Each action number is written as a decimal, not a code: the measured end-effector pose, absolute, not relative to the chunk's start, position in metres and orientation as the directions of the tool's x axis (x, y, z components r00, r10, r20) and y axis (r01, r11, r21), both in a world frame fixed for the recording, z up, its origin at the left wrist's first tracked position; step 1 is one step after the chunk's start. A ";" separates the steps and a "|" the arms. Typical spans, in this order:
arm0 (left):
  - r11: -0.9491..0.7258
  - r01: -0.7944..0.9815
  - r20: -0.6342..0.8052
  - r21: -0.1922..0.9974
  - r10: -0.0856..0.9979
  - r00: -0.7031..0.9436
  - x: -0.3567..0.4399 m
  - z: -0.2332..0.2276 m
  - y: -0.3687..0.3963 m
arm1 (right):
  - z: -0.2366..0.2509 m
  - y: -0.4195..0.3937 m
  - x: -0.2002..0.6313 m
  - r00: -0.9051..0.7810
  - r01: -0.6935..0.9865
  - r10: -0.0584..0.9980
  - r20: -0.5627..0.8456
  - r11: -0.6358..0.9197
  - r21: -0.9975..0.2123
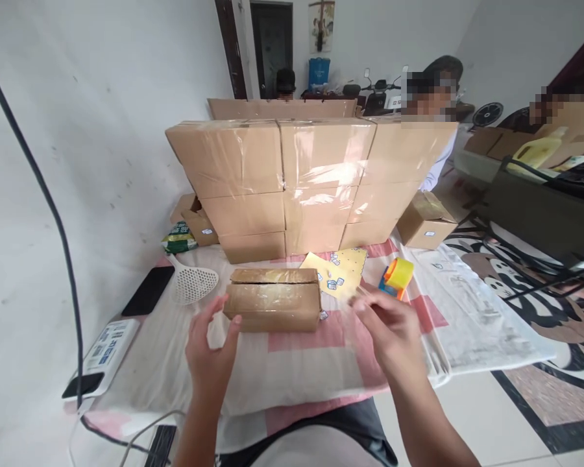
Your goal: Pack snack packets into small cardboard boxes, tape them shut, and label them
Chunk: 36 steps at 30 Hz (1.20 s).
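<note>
Left hand (208,353): thumb and fingers wide, at small carton's (275,308) left end. Right hand (394,327): fingertips narrow, blurred; can't tell if holding anything. Carton sits between 3-column box stack (316,217) and tabletop (302,373) near edge; yellow sheet (350,266) behind-right, yellow roll (401,274) closer to right edge.

Counted before you: nine tan, taped cardboard carton fronts (328,159), three rows of three; one small brown oblong cardboard box (277,308); one bare left hand (210,347) and one bare right hand (394,327), both yours; one yellow, orange and blue tape dispenser (400,274); one white perforated plastic scoop (195,284); one yellow plastic jug (538,152).
</note>
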<state>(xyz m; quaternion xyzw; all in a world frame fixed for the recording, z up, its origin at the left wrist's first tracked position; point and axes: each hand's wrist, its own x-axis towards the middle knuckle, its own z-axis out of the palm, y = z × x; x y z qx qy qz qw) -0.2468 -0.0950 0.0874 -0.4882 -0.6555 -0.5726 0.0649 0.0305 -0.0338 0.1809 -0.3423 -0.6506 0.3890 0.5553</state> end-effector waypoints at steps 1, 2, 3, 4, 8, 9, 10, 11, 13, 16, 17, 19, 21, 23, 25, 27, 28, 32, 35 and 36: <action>-0.132 0.748 0.670 0.650 0.565 -0.482 -0.250 0.085 -0.090 | 0.186 -0.022 0.019 -0.224 0.032 0.892 0.394 0.410 -0.911; -0.136 0.767 0.687 0.627 0.560 -0.463 -0.252 0.084 -0.086 | 0.191 -0.010 0.004 -0.314 0.052 0.889 0.334 0.367 -0.929; -0.145 0.777 0.701 0.613 0.553 -0.451 -0.253 0.083 -0.082 | 0.195 0.001 -0.013 -0.407 0.074 0.871 0.276 0.333 -0.940; -0.160 0.783 0.716 0.602 0.543 -0.440 -0.255 0.083 -0.078 | 0.197 0.011 -0.031 -0.498 0.103 0.839 0.221 0.310 -0.945; -0.238 0.825 0.779 0.513 0.533 -0.330 -0.261 0.083 -0.068 | 0.189 0.040 -0.096 -0.689 0.313 0.723 0.043 0.351 -0.883; -0.248 0.840 0.784 0.483 0.549 -0.289 -0.263 0.082 -0.066 | 0.184 0.045 -0.107 -0.698 0.378 0.716 0.014 0.385 -0.842; -0.250 0.856 0.782 0.453 0.573 -0.246 -0.263 0.081 -0.065 | 0.179 0.049 -0.115 -0.697 0.439 0.717 -0.009 0.417 -0.796; -0.247 0.870 0.774 0.426 0.597 -0.210 -0.264 0.078 -0.064 | 0.175 0.052 -0.120 -0.691 0.489 0.723 -0.024 0.441 -0.752; -0.235 0.892 0.759 0.386 0.631 -0.163 -0.262 0.072 -0.062 | 0.168 0.055 -0.125 -0.663 0.567 0.747 -0.045 0.462 -0.682; -0.231 0.895 0.753 0.381 0.639 -0.156 -0.259 0.061 -0.061 | 0.164 0.053 -0.126 -0.613 0.661 0.789 -0.038 0.486 -0.572; -0.231 0.894 0.752 0.385 0.640 -0.159 -0.258 0.058 -0.061 | 0.163 0.051 -0.126 -0.602 0.691 0.798 -0.023 0.506 -0.517; -0.231 0.894 0.747 0.383 0.647 -0.153 -0.259 0.054 -0.061 | 0.161 0.047 -0.130 -0.590 0.747 0.807 0.009 0.550 -0.374; -0.233 0.898 0.739 0.374 0.660 -0.137 -0.261 0.053 -0.062 | 0.160 0.047 -0.134 -0.542 0.812 0.839 0.046 0.537 -0.227; -0.235 0.902 0.733 0.363 0.670 -0.120 -0.264 0.054 -0.062 | 0.161 0.054 -0.135 -0.463 0.869 0.881 0.098 0.473 -0.149; -0.230 0.905 0.724 0.359 0.680 -0.114 -0.263 0.058 -0.064 | 0.163 0.067 -0.126 -0.376 0.898 0.911 0.169 0.403 -0.176; -0.205 0.910 0.717 0.360 0.685 -0.130 -0.260 0.065 -0.066 | 0.162 0.083 -0.104 -0.304 0.882 0.917 0.257 0.373 -0.288; -0.191 0.912 0.718 0.362 0.681 -0.142 -0.257 0.068 -0.068 | 0.160 0.091 -0.088 -0.251 0.865 0.918 0.308 0.355 -0.355; -0.240 0.924 0.738 0.299 0.672 -0.065 -0.247 0.077 -0.073 | 0.134 0.114 -0.002 0.034 0.831 0.943 0.331 0.157 -0.534; -0.288 0.925 0.712 0.248 0.702 0.027 -0.245 0.072 -0.074 | 0.103 0.116 0.062 0.173 0.823 0.970 0.170 -0.047 -0.566; -0.286 0.928 0.711 0.237 0.703 0.035 -0.245 0.068 -0.074 | 0.093 0.114 0.078 0.196 0.824 0.973 0.125 -0.094 -0.559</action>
